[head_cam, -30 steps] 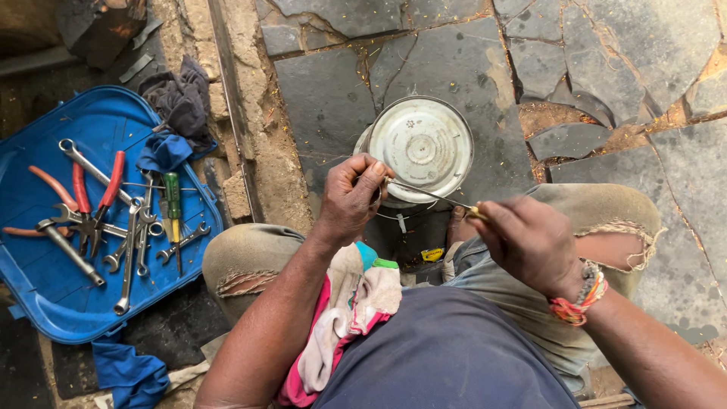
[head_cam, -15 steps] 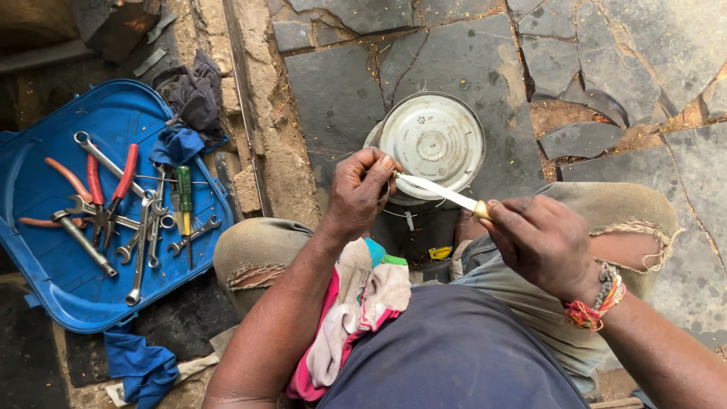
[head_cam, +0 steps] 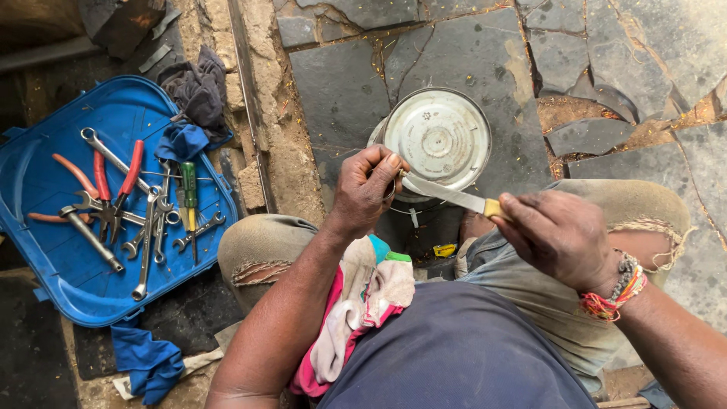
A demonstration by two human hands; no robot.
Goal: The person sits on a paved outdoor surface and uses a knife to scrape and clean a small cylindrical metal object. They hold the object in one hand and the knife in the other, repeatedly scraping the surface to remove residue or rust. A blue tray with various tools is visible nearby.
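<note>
Since the earlier frame, little has been shifted: the knife (head_cam: pixel 453 196) is kept in the same slant across the near rim of the round metal tin (head_cam: pixel 439 136), and both hands are held about where they were.

The left hand (head_cam: pixel 365 189) is curled shut at the near left edge of the tin, its fingertips pinched on something small where the blade tip arrives; what is pinched cannot be told. The right hand (head_cam: pixel 562 236) is closed around the knife's yellow handle, so that only a short bit of yellow is seen beyond the knuckles. A beaded bracelet (head_cam: pixel 615 293) is worn on that wrist. The blade is pointed left, toward the left hand.

The tin is stood on cracked dark stone paving (head_cam: pixel 344 72), just beyond the knees, with a dark object partly seen below it. A pink and white rag (head_cam: pixel 356 310) is draped over the left thigh.

Well apart, on the left, a blue plastic tray (head_cam: pixel 45 280) is laid on the ground. Spanners (head_cam: pixel 148 235), red-handled pliers (head_cam: pixel 113 182) and a green screwdriver (head_cam: pixel 188 193) are spread in it. A grey cloth (head_cam: pixel 197 87) is bunched at its far edge, and a blue cloth (head_cam: pixel 148 363) is left near its near corner.
</note>
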